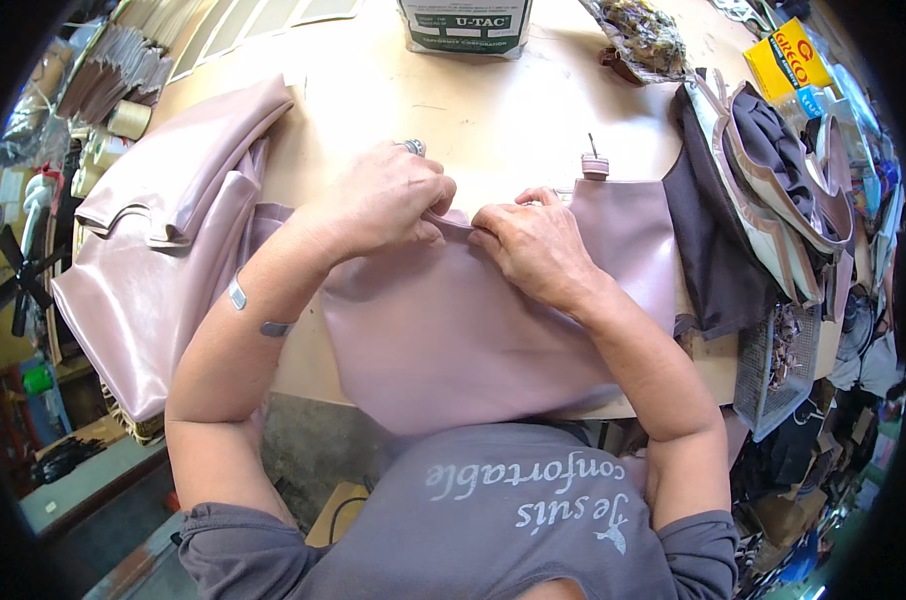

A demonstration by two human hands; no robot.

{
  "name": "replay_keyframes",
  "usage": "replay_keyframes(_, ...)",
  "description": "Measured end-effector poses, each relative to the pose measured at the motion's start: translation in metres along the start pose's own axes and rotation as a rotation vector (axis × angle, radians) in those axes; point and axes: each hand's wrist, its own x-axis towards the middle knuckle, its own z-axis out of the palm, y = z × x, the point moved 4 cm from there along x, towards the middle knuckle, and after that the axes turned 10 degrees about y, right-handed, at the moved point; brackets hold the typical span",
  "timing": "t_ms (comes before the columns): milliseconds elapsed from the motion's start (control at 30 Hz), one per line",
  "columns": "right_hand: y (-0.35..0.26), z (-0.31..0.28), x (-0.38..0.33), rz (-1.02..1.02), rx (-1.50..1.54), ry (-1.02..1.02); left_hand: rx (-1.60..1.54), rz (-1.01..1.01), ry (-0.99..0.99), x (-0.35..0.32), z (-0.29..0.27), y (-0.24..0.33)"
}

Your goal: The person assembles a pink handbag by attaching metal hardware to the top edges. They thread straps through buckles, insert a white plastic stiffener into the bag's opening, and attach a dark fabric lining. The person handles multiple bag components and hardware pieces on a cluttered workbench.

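Observation:
A mauve sheet of smooth, leather-like material (463, 345) lies in front of me, its lower part hanging over the table's near edge. My left hand (398, 195) pinches its far edge with bent fingers. Close beside it, my right hand (533, 245) grips the same edge between thumb and fingers. The edge looks folded over between the two hands. To the right, a flat mauve panel (628, 230) extends from under my right hand's side. At its far edge sits a small mauve tab (595, 167) with a thin dark pin-like piece standing up from it.
Folded mauve pieces (183, 230) are heaped at the left, near thread spools (128, 120). A tin (468, 25) and a plastic-wrapped bundle (641, 38) stand at the table's far side. Dark bag parts (728, 220), a yellow box (788, 58) and a mesh basket (773, 375) crowd the right.

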Motion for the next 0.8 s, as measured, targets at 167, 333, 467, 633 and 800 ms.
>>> replay_keyframes(167, -0.005, -0.006, 0.002, -0.043, 0.005, 0.009, -0.043, -0.097, -0.152, 0.007, -0.009, -0.003)
replay_keyframes(333, -0.003, 0.000, 0.015, 0.136, 0.113, -0.075, 0.052, -0.007, -0.087, 0.005, -0.010, 0.001)
replay_keyframes(467, -0.002, 0.005, 0.021, 0.144, 0.125, -0.154, 0.144, 0.000, -0.044, 0.002, -0.008, 0.001)
replay_keyframes(633, -0.005, 0.003, 0.022, 0.143, 0.113, -0.178, 0.032, -0.037, -0.126, 0.005, -0.013, -0.011)
replay_keyframes(800, -0.006, 0.000, 0.023, 0.160, 0.112, -0.204, -0.078, -0.068, -0.228, 0.008, -0.019, -0.026)
